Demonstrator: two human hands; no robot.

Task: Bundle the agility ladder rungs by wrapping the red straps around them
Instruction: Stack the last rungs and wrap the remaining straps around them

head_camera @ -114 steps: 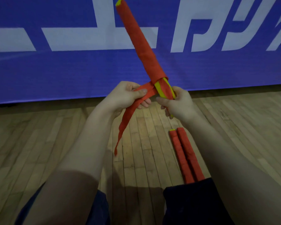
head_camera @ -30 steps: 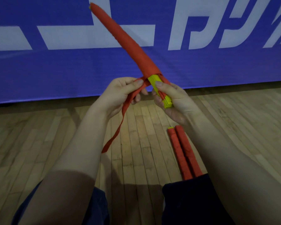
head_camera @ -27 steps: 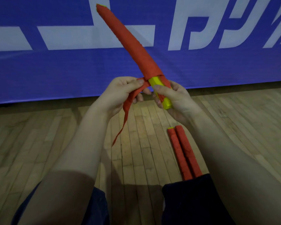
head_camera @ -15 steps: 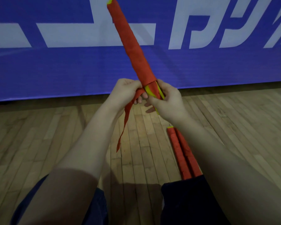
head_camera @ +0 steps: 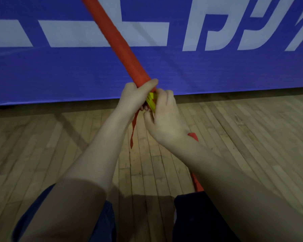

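- Wooden floorboards (head_camera: pixel 42 154) run beneath the person, whose dark trouser knees (head_camera: pixel 199 217) fill the bottom edge.
- Just past the right knee a finished red bundle (head_camera: pixel 193 136) lies on the floor, mostly hidden by the right forearm.
- Above the floor, the right grip (head_camera: pixel 164 119) curls its fingers over the bare yellow end of the rung bundle (head_camera: pixel 122 49). Exactly what the fingertips pinch cannot be told.
- The left grip (head_camera: pixel 133 96) closes round the same bundle just above, with the thumb laid across the red wrap.
- A loose tail of the red strap (head_camera: pixel 134 127) hangs between the wrists, clear of the floor.
- The step in hand looks like the last turns over the exposed yellow end. Next, the tail likely needs pulling taut, leading round that end and tucking in so nothing unwinds.
- Farther up, the bundle is a smooth, tightly wound red rod slanting up-left out of view.
- Behind it a blue banner (head_camera: pixel 59 75) with white lettering hangs down to the floor.
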